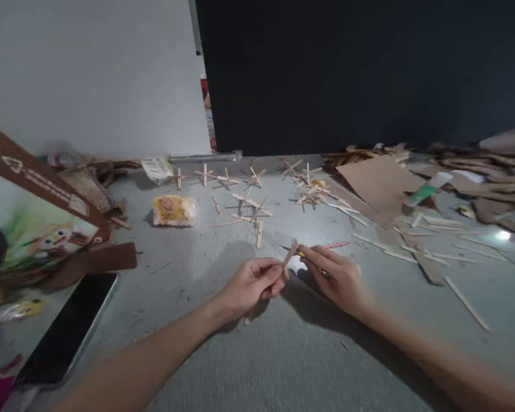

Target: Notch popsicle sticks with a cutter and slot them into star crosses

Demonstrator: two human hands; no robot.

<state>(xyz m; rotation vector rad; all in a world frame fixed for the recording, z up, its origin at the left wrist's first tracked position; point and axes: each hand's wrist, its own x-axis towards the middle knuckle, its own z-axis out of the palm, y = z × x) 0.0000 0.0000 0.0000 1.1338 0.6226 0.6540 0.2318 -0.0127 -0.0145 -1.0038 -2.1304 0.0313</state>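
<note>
**Two bare hands with a small wooden stick above a grey worktop**

The left hand (257,281), near the centre, pinches a flat wooden stick (290,254) between thumb and fingers, its free end tilted up and to the right. The right hand (337,278), just beside it, has its fingers curled around a slender implement (301,253) with a yellow part, directed towards the stick; most of this implement is hidden, and its kind cannot be told. A red rod (337,245) shows beyond the right hand; whether it belongs to the same implement is unclear.

On the worktop (197,355), beyond the hands, stand or lie several crossed-stick pieces (205,174), ranged roughly in a row near the rear, with further sticks grouped in front of them. A short flat stick (260,234) lies closest to the left hand. At right, loose sticks (467,303) are scattered about a tube with a green label (424,193), near a brown cardboard sheet (373,186).

At left are a yellow package (175,210), a dark-screened phone (71,329) lying flat and a printed carton (47,194), tilted. A white panel (90,74) and a dark panel (360,74) bound the rear.
</note>
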